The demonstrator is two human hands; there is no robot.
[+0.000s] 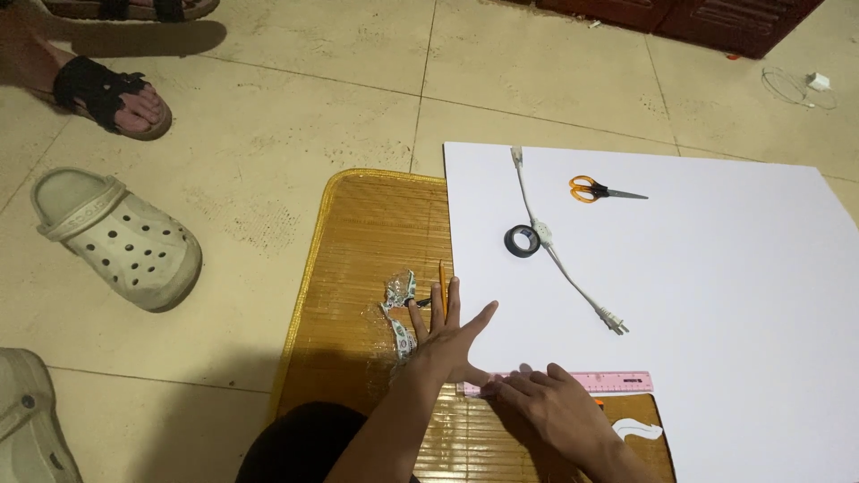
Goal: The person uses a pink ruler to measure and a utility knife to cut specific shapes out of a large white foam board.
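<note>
My left hand [445, 333] is spread open, fingers apart, over the left edge of a big white board [716, 295], above a pencil [441, 284] and a crumpled printed wrapper [400, 309]. My right hand [548, 404] rests flat with its fingertips on the left end of a pink ruler [598, 383], which lies along the board's near edge. Neither hand grips anything. On the board lie a white cable with a plug [559, 259], a roll of black tape [522, 240] and orange-handled scissors [598, 190].
A woven bamboo mat [367, 241] lies on the tiled floor under the board's left side. A beige clog [121, 240] sits at the left; another person's sandalled foot [112, 94] is at the top left. A white charger [816, 82] lies at the far right.
</note>
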